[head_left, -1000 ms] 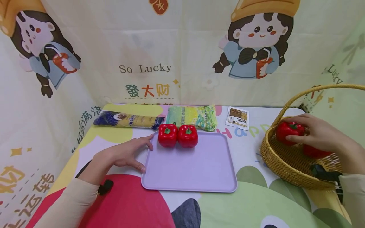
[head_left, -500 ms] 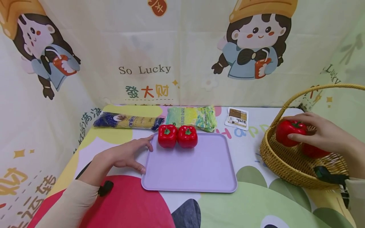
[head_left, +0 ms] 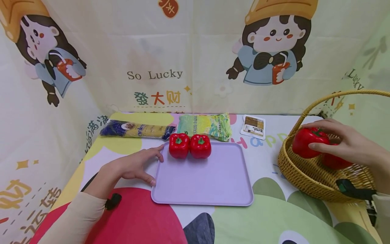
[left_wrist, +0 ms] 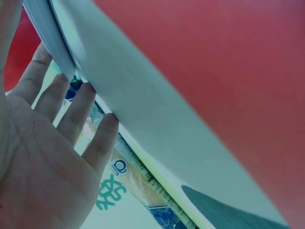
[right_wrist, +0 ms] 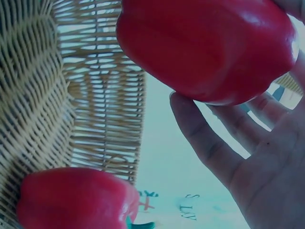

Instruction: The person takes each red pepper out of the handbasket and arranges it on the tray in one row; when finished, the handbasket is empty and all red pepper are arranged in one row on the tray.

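In the head view my right hand point(head_left: 350, 142) grips a red bell pepper point(head_left: 310, 143) between thumb and fingers, over the wicker basket point(head_left: 292, 173). Another red bell pepper point(right_wrist: 78, 199) lies inside the basket, partly hidden by the hand in the head view. My left hand point(head_left: 132, 166) rests at the left edge of the lavender tray point(head_left: 202, 183), thumb and fingers spread, fingertips touching the rim. Two red bell peppers stand side by side at the tray's back left, the left pepper point(head_left: 179, 145) beside the right pepper point(head_left: 200, 146).
Behind the tray lie a blue-and-yellow packet point(head_left: 138, 129) and a green-yellow packet point(head_left: 204, 126). A small flat brown-and-white packet point(head_left: 253, 126) sits further right. The basket's tall handle point(head_left: 317, 103) arches over its right side. Printed cloth hangs behind the table.
My right hand has lifted the gripped bell pepper slightly within the basket and shifted a little to the right. The left hand and the tray have stayed put.
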Motion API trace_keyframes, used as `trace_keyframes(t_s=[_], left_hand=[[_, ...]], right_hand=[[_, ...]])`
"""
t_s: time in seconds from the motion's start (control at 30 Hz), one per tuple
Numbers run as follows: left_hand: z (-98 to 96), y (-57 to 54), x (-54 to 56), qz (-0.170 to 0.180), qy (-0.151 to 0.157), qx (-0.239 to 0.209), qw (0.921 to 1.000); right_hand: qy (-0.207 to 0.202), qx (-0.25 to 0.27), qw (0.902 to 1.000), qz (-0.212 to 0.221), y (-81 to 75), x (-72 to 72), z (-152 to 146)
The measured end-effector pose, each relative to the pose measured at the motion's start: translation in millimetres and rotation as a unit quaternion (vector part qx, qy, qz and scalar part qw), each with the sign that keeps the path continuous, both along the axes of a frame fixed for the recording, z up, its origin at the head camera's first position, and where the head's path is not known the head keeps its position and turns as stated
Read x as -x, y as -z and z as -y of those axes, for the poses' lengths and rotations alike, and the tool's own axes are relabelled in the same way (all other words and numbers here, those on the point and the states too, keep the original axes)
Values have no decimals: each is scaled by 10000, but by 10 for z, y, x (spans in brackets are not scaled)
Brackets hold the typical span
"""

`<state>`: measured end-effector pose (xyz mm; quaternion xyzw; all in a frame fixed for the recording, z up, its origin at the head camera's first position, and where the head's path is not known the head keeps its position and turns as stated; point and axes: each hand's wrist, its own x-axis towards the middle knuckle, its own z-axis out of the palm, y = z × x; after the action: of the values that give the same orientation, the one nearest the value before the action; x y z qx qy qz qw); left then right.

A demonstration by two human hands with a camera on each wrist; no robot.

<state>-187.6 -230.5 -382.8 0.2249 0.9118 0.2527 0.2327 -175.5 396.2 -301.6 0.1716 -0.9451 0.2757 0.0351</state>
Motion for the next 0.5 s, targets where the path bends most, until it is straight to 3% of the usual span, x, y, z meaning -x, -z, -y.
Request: trace_keyframes(t_s=[0.27, 0.5], left_hand=[[-14, 2, 7, -33, 1, 70, 10000], [-13, 2, 2, 20, -8, 37, 10000]], right_hand=[[-153, 174, 9996, -132, -54, -62, 122], [-401, 363, 9985, -1, -93, -109, 256]])
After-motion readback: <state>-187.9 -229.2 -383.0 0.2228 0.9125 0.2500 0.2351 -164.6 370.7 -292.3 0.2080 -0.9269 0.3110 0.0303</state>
